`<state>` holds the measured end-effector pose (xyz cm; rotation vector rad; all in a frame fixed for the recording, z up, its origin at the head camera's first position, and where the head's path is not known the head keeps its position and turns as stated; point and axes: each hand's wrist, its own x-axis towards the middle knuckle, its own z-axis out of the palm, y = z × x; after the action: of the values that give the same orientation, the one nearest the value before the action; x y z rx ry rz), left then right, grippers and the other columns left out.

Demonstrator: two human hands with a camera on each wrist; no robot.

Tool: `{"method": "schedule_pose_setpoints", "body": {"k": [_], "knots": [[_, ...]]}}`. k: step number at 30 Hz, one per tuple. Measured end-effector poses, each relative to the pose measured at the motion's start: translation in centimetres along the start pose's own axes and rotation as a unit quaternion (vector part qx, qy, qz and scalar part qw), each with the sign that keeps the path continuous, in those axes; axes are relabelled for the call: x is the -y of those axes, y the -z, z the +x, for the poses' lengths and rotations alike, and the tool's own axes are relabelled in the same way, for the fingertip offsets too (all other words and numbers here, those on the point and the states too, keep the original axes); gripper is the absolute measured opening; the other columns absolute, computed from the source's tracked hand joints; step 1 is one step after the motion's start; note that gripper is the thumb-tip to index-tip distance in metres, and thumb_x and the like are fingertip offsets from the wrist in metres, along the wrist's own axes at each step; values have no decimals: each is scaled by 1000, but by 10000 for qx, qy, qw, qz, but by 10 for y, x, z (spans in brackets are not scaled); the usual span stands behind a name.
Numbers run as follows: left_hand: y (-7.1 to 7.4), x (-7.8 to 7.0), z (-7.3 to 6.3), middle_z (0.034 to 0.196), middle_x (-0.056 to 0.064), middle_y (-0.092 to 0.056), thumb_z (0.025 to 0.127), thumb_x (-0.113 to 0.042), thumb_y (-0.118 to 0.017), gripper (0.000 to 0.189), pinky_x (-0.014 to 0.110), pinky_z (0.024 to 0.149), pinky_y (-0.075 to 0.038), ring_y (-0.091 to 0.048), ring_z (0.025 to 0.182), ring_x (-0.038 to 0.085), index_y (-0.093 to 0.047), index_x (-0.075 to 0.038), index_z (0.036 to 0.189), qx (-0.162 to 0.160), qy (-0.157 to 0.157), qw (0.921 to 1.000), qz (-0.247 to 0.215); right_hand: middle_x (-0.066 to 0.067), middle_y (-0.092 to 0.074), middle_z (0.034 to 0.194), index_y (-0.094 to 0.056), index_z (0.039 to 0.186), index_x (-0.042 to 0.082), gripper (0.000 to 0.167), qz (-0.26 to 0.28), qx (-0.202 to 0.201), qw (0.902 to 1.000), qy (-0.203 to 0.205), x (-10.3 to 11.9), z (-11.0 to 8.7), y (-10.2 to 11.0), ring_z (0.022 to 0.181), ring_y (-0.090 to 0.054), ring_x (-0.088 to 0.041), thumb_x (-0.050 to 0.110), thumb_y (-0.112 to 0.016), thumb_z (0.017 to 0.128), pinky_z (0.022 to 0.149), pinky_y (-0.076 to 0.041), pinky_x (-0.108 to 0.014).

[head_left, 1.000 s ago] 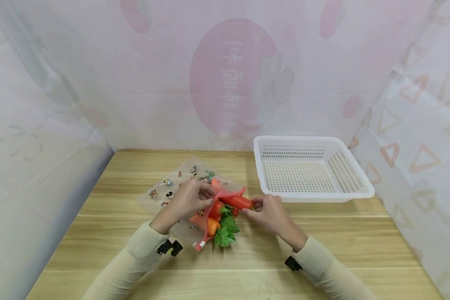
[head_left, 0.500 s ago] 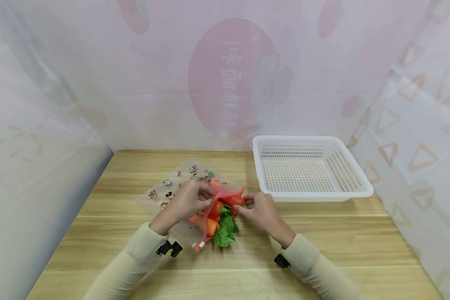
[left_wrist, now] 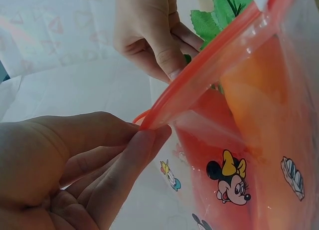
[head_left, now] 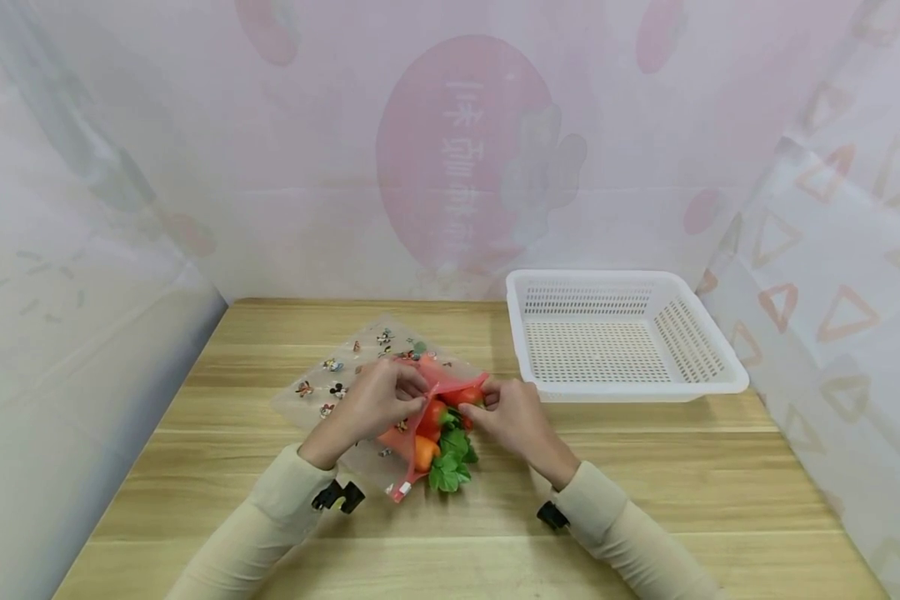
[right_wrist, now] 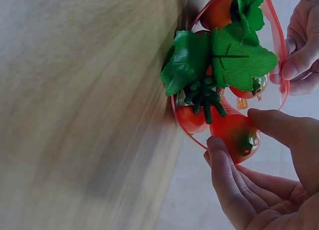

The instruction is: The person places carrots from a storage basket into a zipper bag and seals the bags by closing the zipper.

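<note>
A clear zip bag (head_left: 371,346) with cartoon prints and a red zip rim lies on the table, its mouth held apart. My left hand (head_left: 384,396) pinches the red rim between thumb and forefinger. At the mouth, my right hand (head_left: 516,418) holds the green-tipped end of a long red vegetable (right_wrist: 232,132) between thumb and fingers; its far end is inside the bag. Beside it in the bag are a red pepper (head_left: 430,423), an orange pepper (head_left: 424,454) and green leaves (head_left: 452,467) that stick out of the opening. The bag's film blurs the deeper contents.
A white plastic basket (head_left: 528,367) with slotted walls stands at the back right of the wooden table (head_left: 645,467). Printed cloth walls rise behind the table and on both sides. A white slider (head_left: 405,488) sits at the rim's near corner.
My right hand has moved left, pushing the long red vegetable deeper into the bag, so less of it shows. The left hand keeps its pinch on the rim in the same place.
</note>
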<state>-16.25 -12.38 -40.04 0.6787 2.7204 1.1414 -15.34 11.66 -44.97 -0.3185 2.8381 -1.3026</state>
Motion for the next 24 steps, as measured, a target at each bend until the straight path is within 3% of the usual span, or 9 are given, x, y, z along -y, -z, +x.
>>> {"method": "schedule_pose_setpoints", "body": {"k": [9,16,20,24], "knots": [[2,-1,1,96,3,-79,92,-5,-77,9,27,75,-64,-74,83,10,-82,-4,100,-7,-3,10000,-47,-1,-77,78,-80,93,8,22,-395,-200,9989,169,11,2,-3,59,-57,-4,28,-88,88,49,-44,-18],[2,0,1,93,2,-80,92,-6,-77,9,27,73,-63,-73,81,9,-82,-6,99,-65,44,9999,85,-2,-81,85,-81,96,11,28,-811,-301,9960,226,19,5,-9,70,-70,-5,36,-87,88,57,-54,-21],[2,-1,0,93,2,-80,92,-6,-77,10,28,73,-63,-74,82,10,-82,-5,100,-72,81,9999,85,-9,-82,98,-80,106,7,28,-298,-78,9993,210,16,4,-10,86,-80,-17,30,-86,90,70,-65,-27],[2,-2,-2,93,3,-80,92,-6,-78,9,29,74,-63,-74,82,11,-82,-5,100,-80,60,9999,94,-18,-80,112,-76,119,0,36,394,188,9989,148,11,0,-9,97,-81,-27,21,-85,91,78,-66,-31]]}}
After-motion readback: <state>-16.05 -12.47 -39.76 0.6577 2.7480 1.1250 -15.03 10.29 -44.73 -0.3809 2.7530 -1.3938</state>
